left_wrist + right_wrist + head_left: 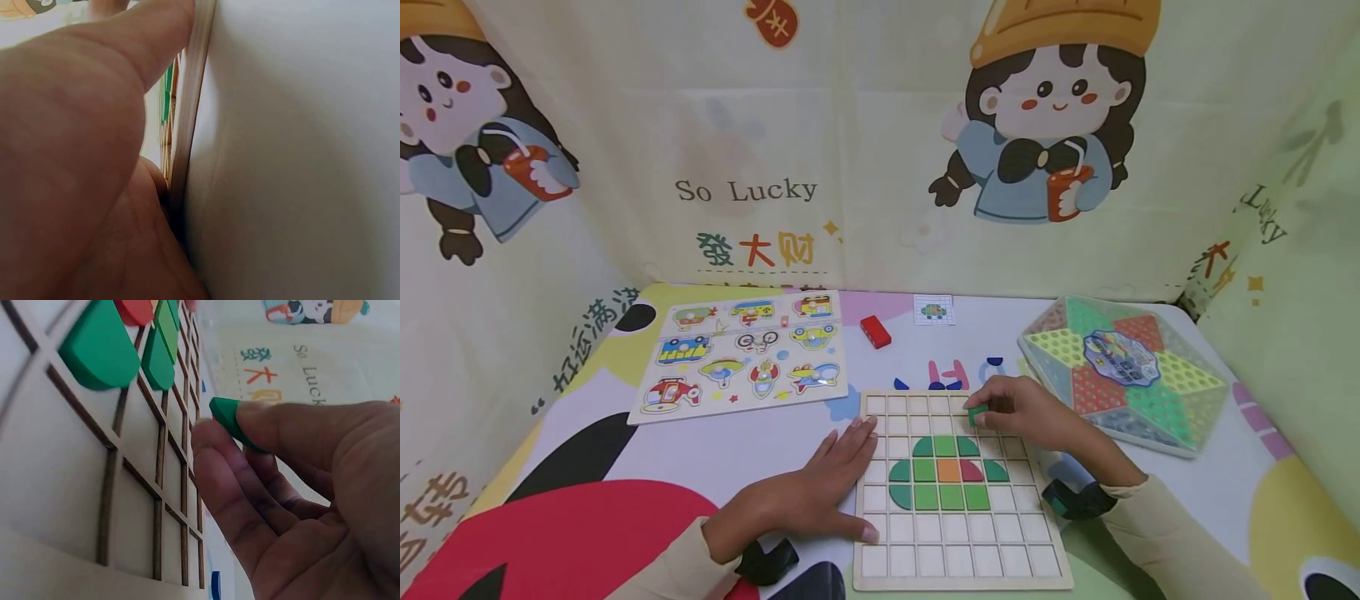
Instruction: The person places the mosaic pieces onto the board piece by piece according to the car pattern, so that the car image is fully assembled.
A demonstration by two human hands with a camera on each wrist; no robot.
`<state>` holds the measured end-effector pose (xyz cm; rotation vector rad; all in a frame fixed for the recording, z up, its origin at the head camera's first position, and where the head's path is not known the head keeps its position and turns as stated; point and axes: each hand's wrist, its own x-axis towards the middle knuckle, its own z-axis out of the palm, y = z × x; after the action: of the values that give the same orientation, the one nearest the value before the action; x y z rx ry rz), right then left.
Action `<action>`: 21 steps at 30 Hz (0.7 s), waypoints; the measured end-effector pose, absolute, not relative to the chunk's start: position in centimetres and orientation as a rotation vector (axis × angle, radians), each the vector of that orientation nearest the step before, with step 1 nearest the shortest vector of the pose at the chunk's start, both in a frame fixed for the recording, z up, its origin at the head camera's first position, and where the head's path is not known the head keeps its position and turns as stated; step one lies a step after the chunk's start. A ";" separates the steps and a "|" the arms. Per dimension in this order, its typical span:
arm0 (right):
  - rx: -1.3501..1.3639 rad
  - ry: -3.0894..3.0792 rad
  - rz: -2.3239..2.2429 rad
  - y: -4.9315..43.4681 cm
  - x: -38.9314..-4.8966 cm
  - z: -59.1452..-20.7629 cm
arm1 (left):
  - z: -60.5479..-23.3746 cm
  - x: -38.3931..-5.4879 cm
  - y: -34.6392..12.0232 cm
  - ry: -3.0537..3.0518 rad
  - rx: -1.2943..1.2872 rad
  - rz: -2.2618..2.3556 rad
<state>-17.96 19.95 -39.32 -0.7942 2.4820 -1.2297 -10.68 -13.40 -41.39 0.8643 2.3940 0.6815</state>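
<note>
A wooden grid board (958, 560) lies in front of me, with several green squares and rounded green pieces, an orange square (948, 471) and a red rounded piece (972, 472) set in its middle cells. My right hand (1030, 412) pinches a dark green piece (226, 415) between thumb and fingers over the board's top rows. One edge of that piece looks curved in the right wrist view; the fingers cover part of it. My left hand (820, 496) rests along the board's left edge, fingers extended and thumb (857, 527) on the frame.
A vehicle picture puzzle (745, 402) lies at the back left. Behind the grid board are a red block (876, 332) and a small card with a coloured pattern (934, 310). A clear hexagonal box of coloured pieces (1123, 375) stands at the right. A printed cloth wall encloses the table.
</note>
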 end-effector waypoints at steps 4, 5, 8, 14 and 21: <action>-0.763 2.419 -1.234 20.3 -16.8 -39.0 | -41.5 -10.7 -13.4 2.395 0.870 0.675; -0.754 2.416 -1.229 20.4 -16.5 -39.0 | -41.5 -10.7 -13.4 2.396 0.869 0.674; -0.736 2.410 -1.219 20.6 -16.0 -38.7 | -41.5 -10.7 -13.4 2.400 0.868 0.671; -0.709 2.363 -1.207 20.8 -15.2 -38.3 | -41.5 -10.7 -13.4 2.402 0.865 0.674; -0.759 2.311 -1.157 21.3 -14.2 -38.2 | -41.5 -10.7 -13.5 2.399 0.874 0.678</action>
<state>-14.20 21.30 -38.17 -0.7595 2.3109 -1.1570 -10.68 -13.47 -41.51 0.8745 2.3988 0.6777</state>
